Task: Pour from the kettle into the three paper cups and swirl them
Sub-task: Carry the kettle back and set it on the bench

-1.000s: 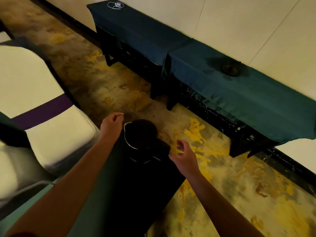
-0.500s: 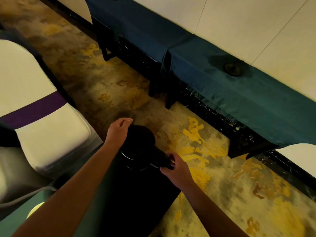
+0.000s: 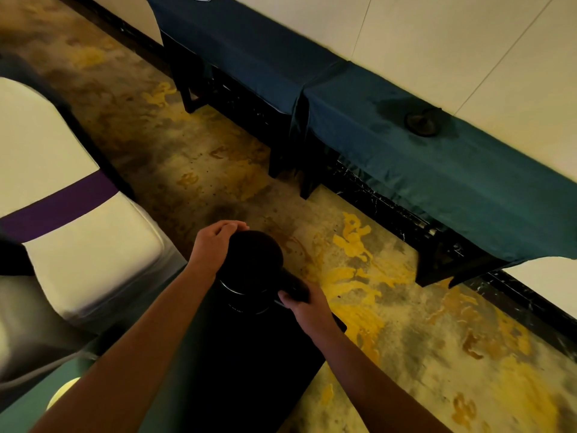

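Head view: right hand point(image 3: 307, 310) grips the handle of the black lidded metal kettle point(image 3: 253, 270), left hand point(image 3: 215, 245) curled on its lid; likely heavy, rigid, slosh-prone, so lift by handle.

Bare carpet point(image 3: 218, 170) lay open beyond the kettle point(image 3: 254, 270). A covered chair point(image 3: 78, 245) crowded the left; draped tables point(image 3: 468, 189) lined the wall, well apart from the kettle.
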`<act>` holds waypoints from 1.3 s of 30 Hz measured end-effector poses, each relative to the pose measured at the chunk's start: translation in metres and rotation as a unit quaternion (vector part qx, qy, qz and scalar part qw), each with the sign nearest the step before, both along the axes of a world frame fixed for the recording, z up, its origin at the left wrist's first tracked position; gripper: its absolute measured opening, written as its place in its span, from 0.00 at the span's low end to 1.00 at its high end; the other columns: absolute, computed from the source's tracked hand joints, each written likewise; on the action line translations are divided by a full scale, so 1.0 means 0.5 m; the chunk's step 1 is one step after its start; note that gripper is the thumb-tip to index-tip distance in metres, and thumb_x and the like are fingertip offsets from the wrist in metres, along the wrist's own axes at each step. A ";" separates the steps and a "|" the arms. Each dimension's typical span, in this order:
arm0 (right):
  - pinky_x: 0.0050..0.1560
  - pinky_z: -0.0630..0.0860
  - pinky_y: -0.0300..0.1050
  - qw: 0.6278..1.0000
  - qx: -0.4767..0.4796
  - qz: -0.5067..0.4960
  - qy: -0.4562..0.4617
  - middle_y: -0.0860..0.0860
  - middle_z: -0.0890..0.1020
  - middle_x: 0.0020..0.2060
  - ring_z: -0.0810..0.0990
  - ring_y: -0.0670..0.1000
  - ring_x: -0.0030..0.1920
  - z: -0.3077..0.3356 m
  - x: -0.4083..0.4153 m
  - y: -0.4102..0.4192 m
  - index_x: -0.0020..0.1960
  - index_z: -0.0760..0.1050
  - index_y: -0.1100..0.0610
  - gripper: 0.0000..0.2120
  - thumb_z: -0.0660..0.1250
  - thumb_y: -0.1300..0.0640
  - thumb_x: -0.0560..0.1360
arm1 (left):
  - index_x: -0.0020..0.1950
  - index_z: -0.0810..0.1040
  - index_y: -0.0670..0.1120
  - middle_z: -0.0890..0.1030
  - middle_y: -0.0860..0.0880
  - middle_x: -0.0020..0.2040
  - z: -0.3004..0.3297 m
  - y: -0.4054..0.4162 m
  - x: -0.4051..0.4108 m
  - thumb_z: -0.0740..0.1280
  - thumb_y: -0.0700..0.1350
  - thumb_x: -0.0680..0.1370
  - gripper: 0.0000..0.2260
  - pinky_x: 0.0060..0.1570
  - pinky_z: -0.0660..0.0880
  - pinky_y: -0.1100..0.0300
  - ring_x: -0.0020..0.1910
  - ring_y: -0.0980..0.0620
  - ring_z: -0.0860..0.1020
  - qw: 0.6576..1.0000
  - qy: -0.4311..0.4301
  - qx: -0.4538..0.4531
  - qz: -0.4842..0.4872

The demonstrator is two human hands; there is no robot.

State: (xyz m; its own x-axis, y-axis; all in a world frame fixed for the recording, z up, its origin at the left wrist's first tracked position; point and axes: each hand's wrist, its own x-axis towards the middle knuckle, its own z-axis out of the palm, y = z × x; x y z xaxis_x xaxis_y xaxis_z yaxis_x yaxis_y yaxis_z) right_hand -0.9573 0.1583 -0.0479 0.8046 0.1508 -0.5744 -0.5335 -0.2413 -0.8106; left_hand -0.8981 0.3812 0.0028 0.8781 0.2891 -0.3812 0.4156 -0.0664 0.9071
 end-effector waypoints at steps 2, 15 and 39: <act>0.51 0.73 0.51 0.999 0.018 -0.032 0.000 0.69 0.78 0.58 0.76 0.71 0.60 -0.004 0.002 0.007 0.60 0.79 0.59 0.14 0.72 0.58 0.75 | 0.47 0.86 0.52 0.86 0.53 0.50 0.010 -0.003 -0.006 0.61 0.48 0.81 0.13 0.59 0.77 0.50 0.55 0.51 0.81 1.000 0.004 -0.014 0.014; 0.39 0.80 0.40 0.982 0.094 -0.094 -0.132 0.53 0.84 0.39 0.84 0.47 0.40 0.170 -0.029 -0.040 0.51 0.83 0.55 0.13 0.70 0.71 0.74 | 0.47 0.86 0.53 0.86 0.54 0.50 0.126 -0.057 -0.066 0.61 0.45 0.81 0.14 0.56 0.77 0.53 0.55 0.52 0.82 0.996 -0.086 -0.025 0.016; 0.34 0.69 0.39 0.912 0.055 -0.190 -0.359 0.42 0.77 0.24 0.73 0.40 0.26 0.430 -0.251 -0.368 0.42 0.82 0.52 0.14 0.69 0.71 0.75 | 0.58 0.80 0.42 0.85 0.44 0.56 0.422 -0.407 -0.260 0.56 0.42 0.84 0.14 0.63 0.75 0.41 0.57 0.45 0.83 0.948 -0.240 -0.182 -0.099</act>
